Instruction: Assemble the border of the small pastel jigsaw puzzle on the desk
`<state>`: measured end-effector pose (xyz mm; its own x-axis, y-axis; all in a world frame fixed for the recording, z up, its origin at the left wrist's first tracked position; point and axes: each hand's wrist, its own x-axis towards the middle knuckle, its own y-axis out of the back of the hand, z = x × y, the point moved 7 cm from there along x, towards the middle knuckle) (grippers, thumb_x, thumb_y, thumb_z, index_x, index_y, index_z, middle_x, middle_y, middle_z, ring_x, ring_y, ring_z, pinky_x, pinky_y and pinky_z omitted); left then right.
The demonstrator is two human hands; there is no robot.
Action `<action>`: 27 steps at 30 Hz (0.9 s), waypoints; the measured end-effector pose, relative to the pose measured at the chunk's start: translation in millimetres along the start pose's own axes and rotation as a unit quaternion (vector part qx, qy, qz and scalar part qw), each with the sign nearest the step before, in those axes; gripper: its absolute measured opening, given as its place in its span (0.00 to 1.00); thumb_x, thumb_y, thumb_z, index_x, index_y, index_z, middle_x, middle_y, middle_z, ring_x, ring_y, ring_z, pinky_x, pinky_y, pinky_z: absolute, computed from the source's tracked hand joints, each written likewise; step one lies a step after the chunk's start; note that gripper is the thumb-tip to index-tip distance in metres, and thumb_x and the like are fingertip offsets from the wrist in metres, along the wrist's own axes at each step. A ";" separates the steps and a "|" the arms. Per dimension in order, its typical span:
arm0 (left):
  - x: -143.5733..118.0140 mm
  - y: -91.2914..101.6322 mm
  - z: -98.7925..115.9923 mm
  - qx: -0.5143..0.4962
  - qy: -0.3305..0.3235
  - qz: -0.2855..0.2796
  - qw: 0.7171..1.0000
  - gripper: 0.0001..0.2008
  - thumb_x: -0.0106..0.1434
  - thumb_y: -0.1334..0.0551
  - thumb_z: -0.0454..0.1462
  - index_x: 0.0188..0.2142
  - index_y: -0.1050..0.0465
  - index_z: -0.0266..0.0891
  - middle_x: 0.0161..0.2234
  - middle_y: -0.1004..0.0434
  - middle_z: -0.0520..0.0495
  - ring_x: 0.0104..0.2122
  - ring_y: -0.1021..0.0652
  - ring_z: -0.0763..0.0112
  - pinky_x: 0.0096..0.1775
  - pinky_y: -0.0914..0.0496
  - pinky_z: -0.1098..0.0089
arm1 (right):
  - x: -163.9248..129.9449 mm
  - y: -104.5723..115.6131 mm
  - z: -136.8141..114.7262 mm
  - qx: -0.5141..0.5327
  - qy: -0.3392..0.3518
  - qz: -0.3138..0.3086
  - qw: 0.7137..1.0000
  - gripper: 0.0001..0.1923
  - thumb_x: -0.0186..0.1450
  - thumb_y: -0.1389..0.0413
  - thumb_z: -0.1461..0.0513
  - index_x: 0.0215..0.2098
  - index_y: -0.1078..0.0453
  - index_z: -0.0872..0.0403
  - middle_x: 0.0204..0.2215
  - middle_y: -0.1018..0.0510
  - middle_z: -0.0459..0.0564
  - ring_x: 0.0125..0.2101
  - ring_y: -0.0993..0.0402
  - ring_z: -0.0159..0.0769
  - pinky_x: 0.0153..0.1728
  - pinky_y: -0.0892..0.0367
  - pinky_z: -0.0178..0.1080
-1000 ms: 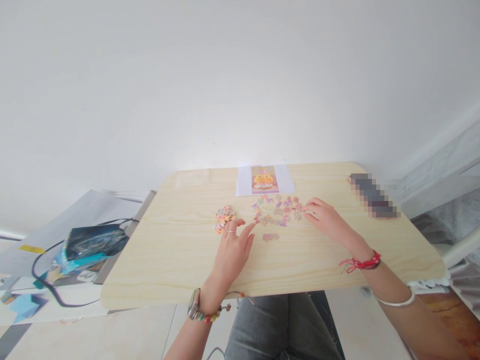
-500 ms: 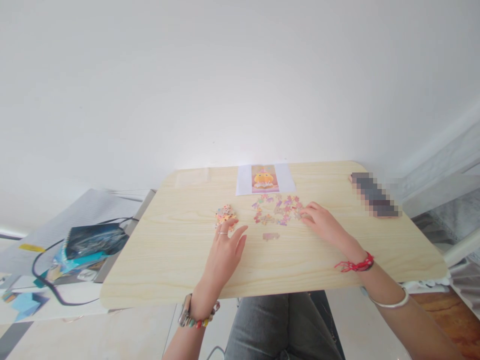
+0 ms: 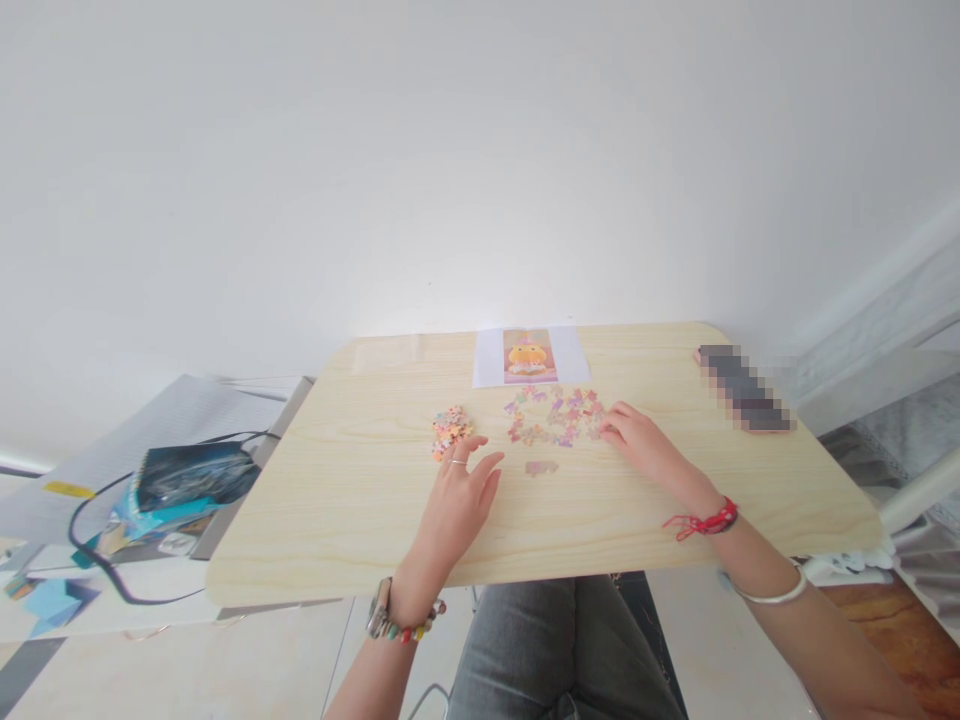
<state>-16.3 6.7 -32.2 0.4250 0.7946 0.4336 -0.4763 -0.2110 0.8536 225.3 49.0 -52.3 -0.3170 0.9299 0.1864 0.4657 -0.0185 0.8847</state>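
1. Head view, the hands: the left hand (image 3: pixel 457 500) lies flat over the table (image 3: pixel 337 520) with its fingers spread and nothing in them. Its fingertips reach the near edge of a small pile of puzzle pieces (image 3: pixel 450 430); whether they press on a piece is too small to tell.
2. The right hand (image 3: pixel 643 445) rests on the wood with its fingers lightly curled at the right edge of the loose spread of pieces (image 3: pixel 553 418). The fingertips touch or nearly touch the outermost pieces. I cannot tell whether a piece is pinched between them.
3. The pieces: the spread lies in the middle of the table, the small pile well to its left, and a joined bit (image 3: pixel 541 467) sits alone just nearer the person, between the two hands.
4. A printed picture (image 3: pixel 529 357) of an orange figure lies flat at the far edge, just beyond the spread.
5. The work in hand, as I judge it, is looking through loose pieces, with both hands at the heaps and nothing lifted clear. Taking one piece from so tight a scatter calls for a fine fingertip pinch that leaves its neighbours alone.
6. Around it: a blurred dark object (image 3: pixel 742 388) lies at the far right corner. To the left of the table lie a dark blue bag (image 3: pixel 191 475) and a black cable (image 3: pixel 94 565). The person's grey trousers (image 3: pixel 555 650) show below the near edge.
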 end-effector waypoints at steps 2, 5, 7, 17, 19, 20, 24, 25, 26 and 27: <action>0.6 -1.7 1.6 -0.005 -0.004 0.000 1.000 0.10 0.62 0.48 0.32 0.42 0.33 0.40 0.46 0.38 0.41 0.48 0.33 0.60 0.47 0.32 0.54 | 1.9 -0.7 -1.6 -0.002 0.001 -0.005 1.000 0.09 0.62 0.54 0.67 0.28 0.33 0.54 0.31 0.32 0.50 0.32 0.33 0.35 0.37 0.37 0.38; 0.5 -4.8 3.5 -0.009 -0.008 -0.004 1.000 0.10 0.62 0.48 0.32 0.42 0.33 0.41 0.46 0.38 0.42 0.47 0.32 0.61 0.46 0.31 0.54 | 3.1 -1.6 -4.3 -0.010 0.006 -0.012 1.000 0.10 0.63 0.55 0.67 0.28 0.35 0.54 0.30 0.32 0.50 0.33 0.33 0.35 0.37 0.37 0.38; 0.0 -6.4 3.7 -0.008 -0.009 -0.007 1.000 0.09 0.62 0.48 0.32 0.41 0.33 0.40 0.46 0.38 0.41 0.47 0.32 0.60 0.46 0.31 0.55 | 2.7 -1.6 -3.9 -0.020 0.004 -0.010 1.000 0.10 0.64 0.56 0.67 0.28 0.35 0.54 0.30 0.32 0.49 0.32 0.33 0.35 0.37 0.37 0.39; 0.9 -4.7 1.4 -0.011 -0.009 -0.001 1.000 0.10 0.62 0.48 0.32 0.42 0.33 0.41 0.46 0.39 0.41 0.47 0.32 0.60 0.47 0.31 0.54 | 9.0 3.4 -8.1 -0.027 0.018 0.014 0.999 0.09 0.64 0.55 0.66 0.34 0.33 0.55 0.33 0.31 0.52 0.35 0.32 0.37 0.39 0.37 0.40; 1.4 -5.0 2.0 -0.009 -0.010 -0.002 1.000 0.10 0.62 0.48 0.32 0.42 0.33 0.40 0.46 0.39 0.41 0.47 0.32 0.60 0.47 0.32 0.53 | 16.8 4.5 -17.6 -0.020 0.033 0.021 0.999 0.10 0.64 0.55 0.65 0.36 0.32 0.55 0.35 0.31 0.52 0.36 0.32 0.37 0.39 0.36 0.40; 1.7 -5.2 2.4 -0.008 -0.010 -0.003 1.000 0.10 0.62 0.48 0.32 0.41 0.33 0.40 0.46 0.38 0.41 0.47 0.33 0.60 0.47 0.32 0.53 | 21.6 4.0 -23.0 -0.017 0.043 0.021 0.999 0.10 0.64 0.55 0.66 0.37 0.31 0.54 0.36 0.31 0.52 0.36 0.32 0.37 0.39 0.36 0.40; 2.5 -4.9 4.3 -0.008 -0.012 -0.004 1.000 0.10 0.62 0.48 0.33 0.41 0.32 0.41 0.46 0.38 0.42 0.47 0.33 0.60 0.46 0.31 0.54 | 45.2 -5.3 -42.6 -0.014 0.096 -0.016 0.995 0.13 0.62 0.54 0.68 0.39 0.30 0.54 0.35 0.31 0.51 0.34 0.33 0.35 0.36 0.37 0.37; 2.6 -4.9 4.6 -0.008 -0.012 -0.005 1.000 0.10 0.62 0.47 0.33 0.41 0.32 0.41 0.46 0.38 0.42 0.47 0.33 0.60 0.46 0.31 0.54 | 51.4 -8.6 -45.8 -0.019 0.108 -0.031 0.993 0.13 0.62 0.54 0.69 0.38 0.30 0.54 0.35 0.31 0.51 0.33 0.33 0.34 0.35 0.38 0.36; 2.6 -4.9 4.7 -0.006 -0.012 -0.007 1.000 0.09 0.62 0.47 0.33 0.41 0.32 0.41 0.46 0.38 0.42 0.47 0.33 0.60 0.46 0.31 0.54 | 57.3 -11.9 -48.1 -0.025 0.120 -0.047 0.991 0.12 0.61 0.54 0.69 0.36 0.30 0.54 0.35 0.31 0.51 0.33 0.34 0.34 0.35 0.38 0.36; 2.6 -5.1 4.7 -0.004 -0.012 -0.009 1.000 0.09 0.62 0.48 0.32 0.41 0.32 0.40 0.46 0.38 0.41 0.47 0.33 0.59 0.46 0.31 0.54 | 63.0 -15.0 -49.2 -0.031 0.129 -0.062 0.989 0.12 0.61 0.53 0.69 0.34 0.29 0.54 0.35 0.31 0.51 0.33 0.34 0.34 0.34 0.39 0.36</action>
<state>-9.1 7.2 -34.1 0.4514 0.7849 0.4244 -0.4741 -0.1920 0.8593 157.7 89.8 -32.8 -0.5727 0.8016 0.1713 0.3613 0.0593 0.9306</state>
